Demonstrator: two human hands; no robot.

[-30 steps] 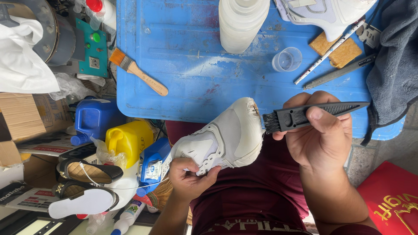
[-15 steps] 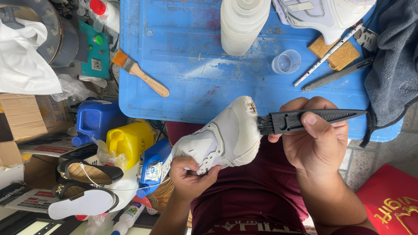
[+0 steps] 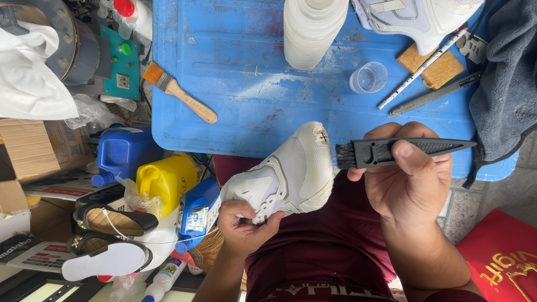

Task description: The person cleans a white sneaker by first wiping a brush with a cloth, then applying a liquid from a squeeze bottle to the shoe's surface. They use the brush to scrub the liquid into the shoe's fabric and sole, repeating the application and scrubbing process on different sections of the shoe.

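Left hand (image 3: 243, 221): fingers closed on the heel end of the white sneaker (image 3: 285, 173), holding it over the lap, just off the near edge of the blue table (image 3: 235, 72). Heel and collar are hidden behind the fingers; the inside of the shoe cannot be seen.

Right hand (image 3: 408, 179): clamped around the black brush (image 3: 391, 152), thumb laid on top of the handle. The middle of the handle is covered by the thumb and fingers.

Sneaker: long axis runs from lower left to upper right, toe pointing toward the table edge. White mesh upper with smooth white overlays; cream toe cap with a small dark scuff at the tip.

Brush: lies nearly level, short dark bristles pointing left, just beside the toe; whether they touch it cannot be told. The tapered tail points right.

On the table: wooden paintbrush (image 3: 179, 92), clear plastic cup (image 3: 369, 77), white bottle (image 3: 310, 31) cut off at the top edge, and a second shoe (image 3: 417, 19), partly out of frame.
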